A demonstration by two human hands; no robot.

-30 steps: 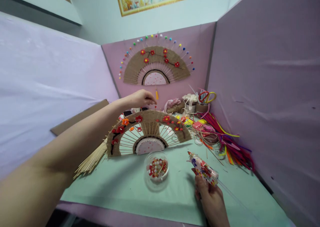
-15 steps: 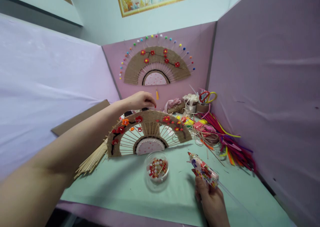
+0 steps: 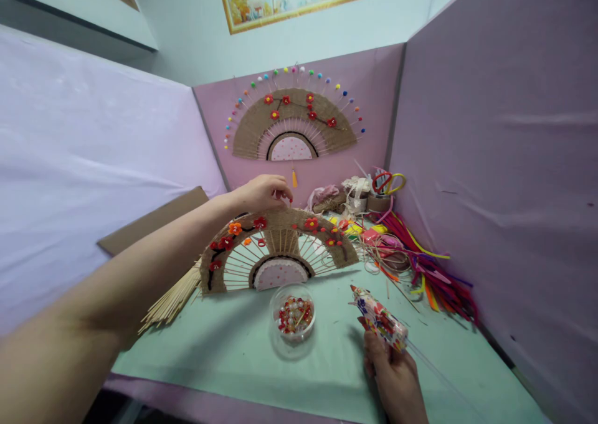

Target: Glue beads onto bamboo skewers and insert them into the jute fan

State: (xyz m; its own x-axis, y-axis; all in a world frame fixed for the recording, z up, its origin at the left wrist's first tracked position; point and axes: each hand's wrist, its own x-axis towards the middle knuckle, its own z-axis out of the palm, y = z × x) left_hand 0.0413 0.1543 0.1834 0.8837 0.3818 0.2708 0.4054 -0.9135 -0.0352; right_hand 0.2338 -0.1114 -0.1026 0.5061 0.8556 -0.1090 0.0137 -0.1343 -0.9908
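Observation:
A half-round woven fan (image 3: 283, 220) with red and orange flowers stands propped upright on the table. At its upper edge, my left hand (image 3: 267, 192) is closed in a pinch. A tiny red spot shows at these fingertips; whether it is a bead or a nail I cannot tell, and what they grip is too small to make out. Lower right, my right hand (image 3: 390, 365) is wrapped round a flower-patterned glue gun (image 3: 379, 317), its nozzle pointing up and left. Between the fan and me sits a clear round tub (image 3: 292, 348) holding red, white and amber beads (image 3: 295, 315).
A second fan (image 3: 252, 128) with coloured pompoms hangs on the pink back panel. Thin sticks (image 3: 172, 296) lie at left beside a brown board (image 3: 149, 221). Bright pipe cleaners (image 3: 434, 281), cords and scissors (image 3: 390, 182) crowd the right side.
My left hand stays at the fan's top edge, its fingers shifted only slightly. The right hand and glue gun hold nearly still. The whole view has moved a few pixels.

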